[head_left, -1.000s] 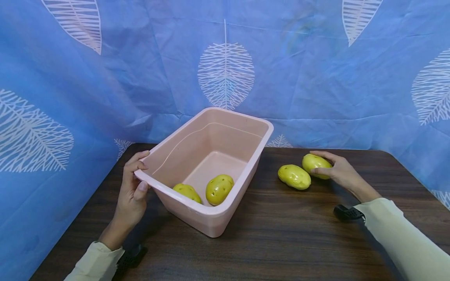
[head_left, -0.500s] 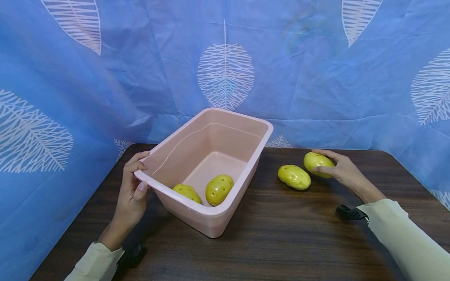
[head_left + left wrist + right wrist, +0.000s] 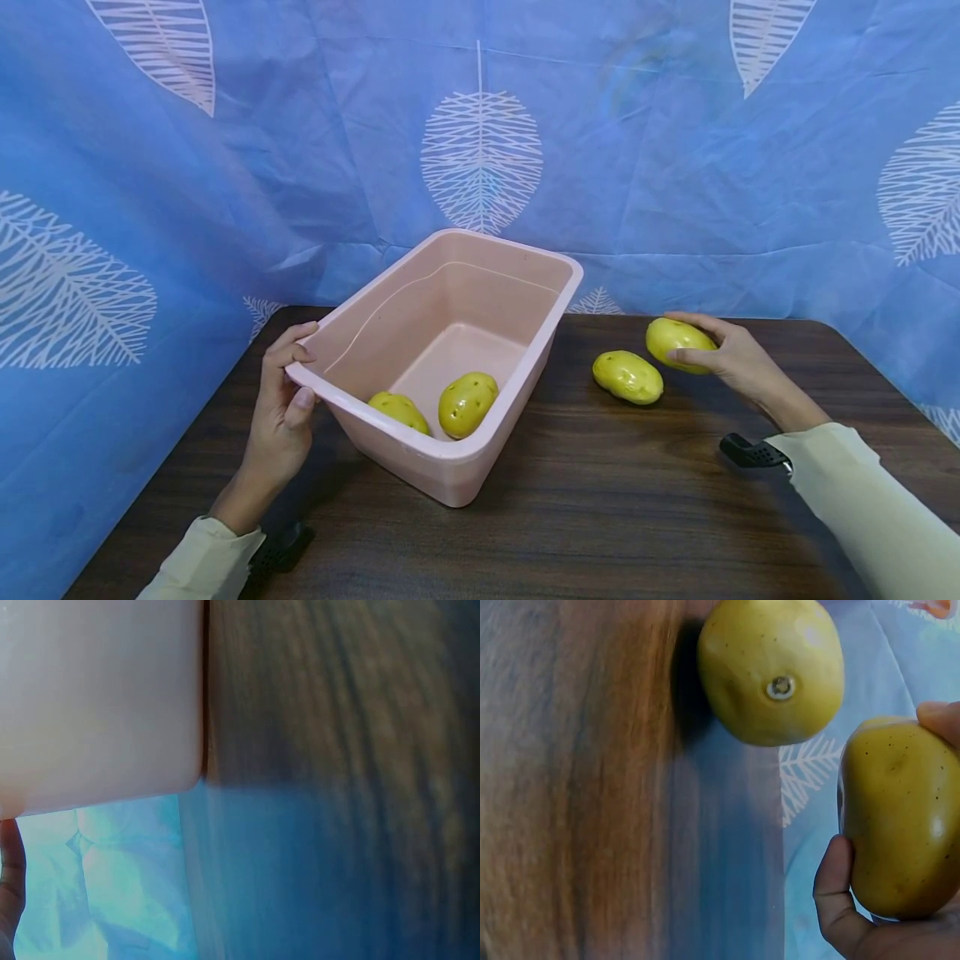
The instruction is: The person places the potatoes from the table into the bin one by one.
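My left hand [image 3: 279, 417] grips the near left corner of a pink plastic tub [image 3: 476, 467], fingers over its rim and thumb below. Inside the tub lie two yellow-green potatoes, one [image 3: 468, 405] near the right wall and another [image 3: 399, 411] partly hidden by the front rim. My right hand [image 3: 738, 362] holds a third potato [image 3: 678, 343] between thumb and fingers, just off the table; the right wrist view shows this held potato [image 3: 900, 817] from its side. Left of that hand, one more potato [image 3: 628, 377] rests on the table.
A dark wood-grain table [image 3: 600, 517] bears everything. Behind it and along the left hangs a blue cloth [image 3: 675, 167] with white leaf prints, close to the tub's far end. In the left wrist view, the tub's outer wall [image 3: 97, 705] fills the upper left.
My right hand has raised its potato slightly off the table, after a small shift rightward. The left hand and the tub stay where they were.
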The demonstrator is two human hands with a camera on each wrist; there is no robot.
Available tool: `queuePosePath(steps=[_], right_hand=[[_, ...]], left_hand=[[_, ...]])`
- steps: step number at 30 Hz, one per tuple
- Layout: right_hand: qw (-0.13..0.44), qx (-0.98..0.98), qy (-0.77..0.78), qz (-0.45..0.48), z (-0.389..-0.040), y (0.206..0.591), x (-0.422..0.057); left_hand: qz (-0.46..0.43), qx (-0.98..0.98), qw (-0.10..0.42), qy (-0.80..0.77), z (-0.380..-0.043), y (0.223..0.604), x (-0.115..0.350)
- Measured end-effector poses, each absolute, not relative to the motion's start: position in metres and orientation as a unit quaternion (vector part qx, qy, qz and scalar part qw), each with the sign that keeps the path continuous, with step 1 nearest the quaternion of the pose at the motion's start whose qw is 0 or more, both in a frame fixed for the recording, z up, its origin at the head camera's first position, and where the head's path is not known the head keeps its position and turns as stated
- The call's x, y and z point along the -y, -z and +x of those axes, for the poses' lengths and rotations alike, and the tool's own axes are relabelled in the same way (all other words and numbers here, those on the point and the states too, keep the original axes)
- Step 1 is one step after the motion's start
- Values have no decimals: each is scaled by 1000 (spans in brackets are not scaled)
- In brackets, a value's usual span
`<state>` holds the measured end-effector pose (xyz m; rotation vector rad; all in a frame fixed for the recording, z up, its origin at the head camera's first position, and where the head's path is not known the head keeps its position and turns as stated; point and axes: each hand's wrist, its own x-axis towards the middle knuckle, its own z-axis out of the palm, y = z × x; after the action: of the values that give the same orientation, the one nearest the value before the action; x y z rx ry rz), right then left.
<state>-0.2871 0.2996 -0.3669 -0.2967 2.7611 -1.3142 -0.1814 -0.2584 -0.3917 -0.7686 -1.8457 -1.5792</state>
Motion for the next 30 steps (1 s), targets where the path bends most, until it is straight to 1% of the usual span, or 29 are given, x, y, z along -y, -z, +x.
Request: queuePosePath(steps=[14,22,30], right_hand=[[31,-899,422,-109,-279,352,-285],[34,-899,421,-110,-272,343,-273],[29,-901,417,-120,-267,336,-262]], left_hand=[[-284,695,286,596,-181,392,259],[-293,689,290,597,-182,393,259],[-283,702,293,585,-181,392,259]])
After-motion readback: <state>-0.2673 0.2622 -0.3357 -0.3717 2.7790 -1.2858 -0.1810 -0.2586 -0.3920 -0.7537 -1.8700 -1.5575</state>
